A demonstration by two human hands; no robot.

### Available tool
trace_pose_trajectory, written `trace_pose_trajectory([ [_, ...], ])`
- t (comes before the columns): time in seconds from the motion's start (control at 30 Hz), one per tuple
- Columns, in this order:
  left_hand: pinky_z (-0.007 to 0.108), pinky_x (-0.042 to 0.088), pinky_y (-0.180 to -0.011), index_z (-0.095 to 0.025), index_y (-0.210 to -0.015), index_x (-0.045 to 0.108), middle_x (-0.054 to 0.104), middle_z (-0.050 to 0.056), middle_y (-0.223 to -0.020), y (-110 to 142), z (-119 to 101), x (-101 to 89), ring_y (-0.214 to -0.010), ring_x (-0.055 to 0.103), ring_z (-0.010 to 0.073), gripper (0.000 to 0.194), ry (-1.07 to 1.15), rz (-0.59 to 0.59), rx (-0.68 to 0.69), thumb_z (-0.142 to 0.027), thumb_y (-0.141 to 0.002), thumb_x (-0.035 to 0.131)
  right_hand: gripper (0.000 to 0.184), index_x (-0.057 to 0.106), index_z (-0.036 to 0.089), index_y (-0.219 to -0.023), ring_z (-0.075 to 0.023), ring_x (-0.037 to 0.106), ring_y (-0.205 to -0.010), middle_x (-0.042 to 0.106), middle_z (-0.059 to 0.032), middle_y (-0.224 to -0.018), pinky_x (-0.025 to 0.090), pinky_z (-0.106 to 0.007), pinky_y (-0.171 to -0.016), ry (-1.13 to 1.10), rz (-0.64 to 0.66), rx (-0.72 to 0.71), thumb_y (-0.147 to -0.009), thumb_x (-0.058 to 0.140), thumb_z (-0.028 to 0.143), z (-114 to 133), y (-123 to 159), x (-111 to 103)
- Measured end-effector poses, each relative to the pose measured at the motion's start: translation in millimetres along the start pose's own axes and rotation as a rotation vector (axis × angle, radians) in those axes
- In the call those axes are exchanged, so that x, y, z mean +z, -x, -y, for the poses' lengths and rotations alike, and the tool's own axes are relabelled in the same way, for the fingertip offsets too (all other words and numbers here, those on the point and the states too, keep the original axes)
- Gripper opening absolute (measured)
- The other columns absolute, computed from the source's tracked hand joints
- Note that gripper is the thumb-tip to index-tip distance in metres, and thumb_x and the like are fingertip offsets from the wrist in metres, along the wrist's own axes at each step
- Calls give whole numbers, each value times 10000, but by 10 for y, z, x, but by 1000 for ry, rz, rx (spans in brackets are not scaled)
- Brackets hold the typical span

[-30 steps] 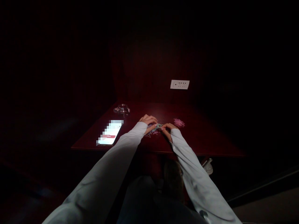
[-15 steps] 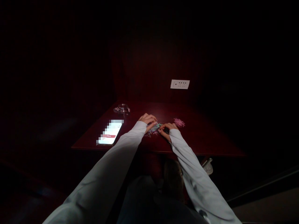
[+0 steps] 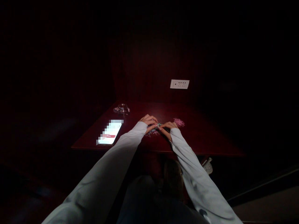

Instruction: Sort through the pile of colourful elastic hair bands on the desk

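Dim wide-angle view, darkening to near-black toward the margins. A faint sheen lies on the dark red surface (image 3: 161,112) close to centre. The phone screen (image 3: 113,130), at 8 o'clock from centre, glows brightest, partly masked by coarse pixel blocks. The pale socket plate (image 3: 179,84), at 2 o'clock, stands out clearly. Strands (image 3: 154,132) near 6 o'clock are poorly resolved; shadow greys the sleeves (image 3: 105,168).

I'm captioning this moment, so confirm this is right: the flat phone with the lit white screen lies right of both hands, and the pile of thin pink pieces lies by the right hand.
Not quite: the head view shows the phone lying left of the left hand. The pink pile does lie by the right hand.
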State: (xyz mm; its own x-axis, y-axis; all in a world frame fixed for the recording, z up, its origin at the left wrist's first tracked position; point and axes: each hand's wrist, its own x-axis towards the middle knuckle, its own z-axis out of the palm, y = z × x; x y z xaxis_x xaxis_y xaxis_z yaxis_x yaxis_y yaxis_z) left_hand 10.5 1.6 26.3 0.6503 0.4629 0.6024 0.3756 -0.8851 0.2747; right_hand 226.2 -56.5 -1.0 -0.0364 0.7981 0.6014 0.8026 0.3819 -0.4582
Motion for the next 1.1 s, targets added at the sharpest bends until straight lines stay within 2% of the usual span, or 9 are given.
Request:
trace_pose_trajectory([
  [0.3, 377, 475, -976, -259, -1043, 773, 753, 41, -1204, -6, -36, -22, -1047, 614, 212, 270, -7, 31, -45, -435, -1027, 569, 278, 839, 309, -840, -242, 595, -933, 764, -51, -912, 433, -368, -866, 23, 6, 14, -903, 711, 548, 9, 5, 0],
  [0.4, 387, 472, -984, -261, -1086, 759, 750, 43, -1216, -9, -45, -34, -1064, 616, 220, 259, -28, 0, -104, -423, -1024, 566, 329, 825, 299, -839, -264, 580, -983, 763, -60, -946, 401, -401, -903, 133, -52, 133, -940, 647, 557, -40, -19, -184],
  [0.53, 386, 466, -1000, -254, -1073, 748, 754, 39, -1210, 0, -79, -57, -1063, 614, 216, 251, -38, -23, -156, -374, -1033, 531, 318, 816, 253, -967, -305, 548, -1062, 750, -112, -1055, 368, -435, -915, 381, -94, 385, -981, 587, 474, -195, -61, -572],
  [0.67, 384, 454, -1001, -247, -1044, 757, 758, 41, -1187, 4, -95, -46, -1061, 612, 217, 269, -44, -1, -154, -383, -1035, 525, 398, 800, 229, -962, -330, 514, -1095, 722, -142, -1083, 348, -462, -923, 498, -83, 455, -989, 532, 521, -307, -71, -789],
  [0.8, 389, 443, -1001, -250, -1016, 770, 759, 39, -1179, 3, -140, -41, -1064, 608, 221, 284, -76, -34, -212, -360, -1044, 509, 403, 772, 233, -1075, -328, 516, -1093, 699, -138, -1110, 358, -456, -917, 397, -213, 578, -984, 488, 504, -347, -1, -836],
  [0.93, 386, 438, -987, -259, -996, 771, 762, 31, -1182, 4, -177, -67, -1069, 607, 222, 295, -95, -58, -244, -355, -1052, 497, 413, 729, 241, -1151, -309, 551, -1038, 667, -119, -1023, 374, -426, -884, 226, -368, 725, -986, 400, 428, -391, 109, -875],
  [1.03, 385, 439, -976, -259, -1003, 763, 763, 31, -1188, -1, -157, -77, -1079, 605, 226, 263, -100, -46, -237, -360, -1041, 523, 377, 732, 250, -1086, -311, 563, -1030, 657, -107, -997, 391, -417, -883, 176, -358, 699, -953, 445, 455, -387, 130, -841],
  [1.1, 389, 442, -975, -254, -999, 758, 763, 36, -1195, -7, -133, -73, -1078, 605, 229, 231, -95, -17, -214, -366, -1022, 557, 354, 741, 239, -1015, -301, 562, -1017, 677, -107, -997, 408, -413, -896, 154, -302, 598, -922, 495, 477, -353, 110, -761],
])
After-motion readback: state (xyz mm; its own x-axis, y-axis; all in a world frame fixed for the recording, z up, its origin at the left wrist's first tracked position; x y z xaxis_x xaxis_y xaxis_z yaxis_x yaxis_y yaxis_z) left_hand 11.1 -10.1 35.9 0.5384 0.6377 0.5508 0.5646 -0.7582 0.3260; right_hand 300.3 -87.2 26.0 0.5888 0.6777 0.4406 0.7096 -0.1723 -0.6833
